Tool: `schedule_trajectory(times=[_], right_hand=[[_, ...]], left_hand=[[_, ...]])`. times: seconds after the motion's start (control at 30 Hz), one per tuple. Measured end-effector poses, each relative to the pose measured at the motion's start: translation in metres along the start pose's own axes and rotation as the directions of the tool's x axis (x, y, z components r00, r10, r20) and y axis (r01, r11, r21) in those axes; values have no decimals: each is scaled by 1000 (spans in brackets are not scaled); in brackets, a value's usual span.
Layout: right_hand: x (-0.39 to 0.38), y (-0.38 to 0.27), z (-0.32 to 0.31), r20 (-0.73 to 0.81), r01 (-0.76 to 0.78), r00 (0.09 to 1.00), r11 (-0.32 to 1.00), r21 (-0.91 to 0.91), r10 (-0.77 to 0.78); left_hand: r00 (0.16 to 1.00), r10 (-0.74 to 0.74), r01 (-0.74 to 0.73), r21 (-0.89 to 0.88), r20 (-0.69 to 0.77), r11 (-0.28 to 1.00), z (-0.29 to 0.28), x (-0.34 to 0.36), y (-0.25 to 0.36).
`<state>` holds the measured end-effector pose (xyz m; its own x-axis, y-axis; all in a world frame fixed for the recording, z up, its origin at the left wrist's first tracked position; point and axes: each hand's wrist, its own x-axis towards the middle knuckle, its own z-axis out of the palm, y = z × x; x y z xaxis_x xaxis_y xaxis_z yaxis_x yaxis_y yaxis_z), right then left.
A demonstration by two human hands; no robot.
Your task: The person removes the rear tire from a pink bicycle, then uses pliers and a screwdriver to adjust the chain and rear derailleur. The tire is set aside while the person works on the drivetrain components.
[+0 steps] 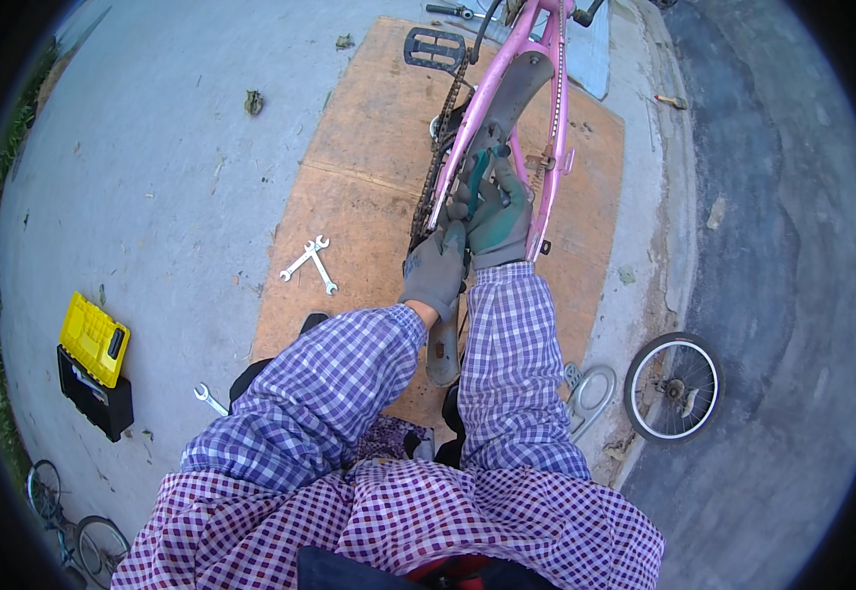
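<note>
A pink bicycle frame lies ahead of me, with a grey mudguard between its stays. My left hand, in a grey glove, is closed at the near end of the left stay, beside the chain. What its fingertips pinch is hidden. Just right of it, my right hand, in a grey and green glove, reaches between the stays with its fingers curled by the mudguard. I cannot make out what it grips. A rounded grey strip end shows below my left hand. The black pedal is farther off.
A brown board lies under the frame, with two crossed wrenches on it. Another wrench and an open yellow-black toolbox lie left. A wheel and a grey looped part are right. Bicycle wheels show lower left.
</note>
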<state>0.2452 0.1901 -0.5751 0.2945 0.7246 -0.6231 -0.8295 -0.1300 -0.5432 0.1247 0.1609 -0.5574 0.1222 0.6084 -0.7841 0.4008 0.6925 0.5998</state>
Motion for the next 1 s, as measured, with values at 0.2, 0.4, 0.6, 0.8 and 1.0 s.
schedule_trajectory(times=[0.2, 0.4, 0.6, 0.8, 1.0], right_hand=[[2, 2, -3, -287, -192, 952, 933, -303, 103], [7, 1, 0, -261, -125, 950, 556, -822, -173], [-12, 5, 15, -240, -174, 890, 198, -965, -389], [-19, 7, 7, -104, -45, 881, 136, -990, -462], [-9, 13, 3, -21, 13, 833, 56, -998, -554]], left_hand=[[998, 17, -24, 125, 55, 992, 2, 6, -26], [999, -27, 26, 46, 20, 999, -1, 19, -25], [1000, -23, 20, -287, -8, 958, 1, 24, -26], [974, 226, -207, -312, 25, 927, 7, 34, -26], [929, 359, -369, -281, -88, 886, 12, 29, -2]])
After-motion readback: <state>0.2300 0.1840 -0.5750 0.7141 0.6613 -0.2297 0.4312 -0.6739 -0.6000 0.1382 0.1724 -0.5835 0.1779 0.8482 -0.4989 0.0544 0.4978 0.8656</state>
